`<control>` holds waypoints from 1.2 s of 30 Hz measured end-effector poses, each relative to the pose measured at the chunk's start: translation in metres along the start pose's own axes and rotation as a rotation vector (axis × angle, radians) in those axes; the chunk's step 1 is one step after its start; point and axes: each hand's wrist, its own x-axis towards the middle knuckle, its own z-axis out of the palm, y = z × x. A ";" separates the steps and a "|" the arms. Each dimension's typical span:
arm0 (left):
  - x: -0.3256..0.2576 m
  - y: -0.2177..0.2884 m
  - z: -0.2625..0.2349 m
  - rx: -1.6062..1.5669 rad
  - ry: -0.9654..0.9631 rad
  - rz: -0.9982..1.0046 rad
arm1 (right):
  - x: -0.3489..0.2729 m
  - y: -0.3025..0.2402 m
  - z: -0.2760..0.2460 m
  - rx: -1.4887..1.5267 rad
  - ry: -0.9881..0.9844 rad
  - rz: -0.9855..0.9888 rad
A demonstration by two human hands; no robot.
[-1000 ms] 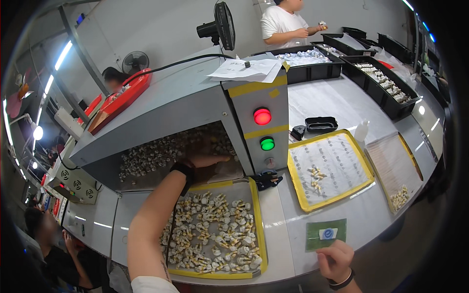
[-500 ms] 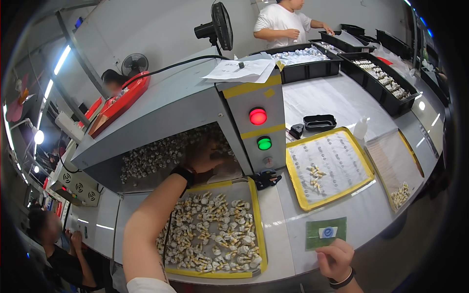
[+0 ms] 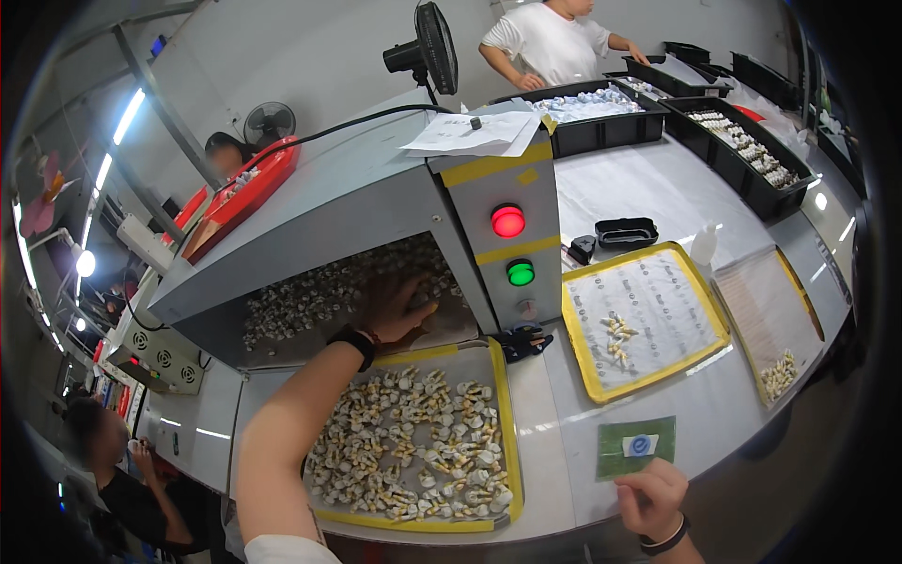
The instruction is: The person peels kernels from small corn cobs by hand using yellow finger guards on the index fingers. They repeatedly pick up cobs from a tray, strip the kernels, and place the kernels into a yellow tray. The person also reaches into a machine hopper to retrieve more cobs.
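My left hand [image 3: 395, 308] reaches into the dark opening of a grey metal box [image 3: 301, 216], palm down, fingers stretched over a heap of small grey-white pieces [image 3: 301, 305]. Shadow hides part of the fingertips. Below the opening lies a yellow-edged tray [image 3: 512, 461] covered with whitish pieces that have yellowish stems [image 3: 404, 442]. At lower right my right hand [image 3: 653, 498] is closed, fingers curled and fingertips together, at the near edge of a green square [image 3: 611, 465] bearing a white label. Whatever may be between those fingertips cannot be made out.
A second yellow-edged tray [image 3: 648, 371] holds a few pieces; a brownish tray [image 3: 770, 310] lies beside it. Black bins [image 3: 611, 139] stand behind, where a person in white [image 3: 554, 42] works. The box's front carries red [image 3: 507, 221] and green [image 3: 520, 273] lamps.
The whole view has shifted slightly, so things appear a little further right. My left hand stays inside the box with its fingers slightly moved. My right hand keeps its place beside the green square.
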 end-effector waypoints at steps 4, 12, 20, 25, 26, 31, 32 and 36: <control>0.009 -0.005 0.007 0.005 0.020 0.009 | 0.001 -0.001 0.000 0.005 0.008 0.008; 0.011 -0.017 0.001 -0.111 0.071 0.053 | 0.001 0.000 0.000 -0.001 0.009 0.005; -0.007 -0.002 -0.006 0.040 -0.071 0.091 | 0.001 0.000 0.000 0.010 0.019 -0.004; -0.005 0.016 -0.008 -0.032 -0.014 -0.025 | 0.000 0.001 -0.002 0.001 0.000 -0.002; -0.004 0.021 -0.009 -0.021 -0.001 -0.055 | 0.000 0.001 -0.003 -0.007 -0.006 -0.001; -0.002 0.018 -0.009 -0.069 -0.010 0.001 | 0.000 0.004 -0.001 0.037 0.001 -0.018; -0.003 0.014 -0.011 -0.108 -0.041 -0.020 | 0.000 0.004 -0.002 0.044 -0.003 -0.024; -0.003 0.004 -0.017 -0.062 -0.148 0.068 | 0.000 0.006 -0.001 0.036 -0.002 -0.043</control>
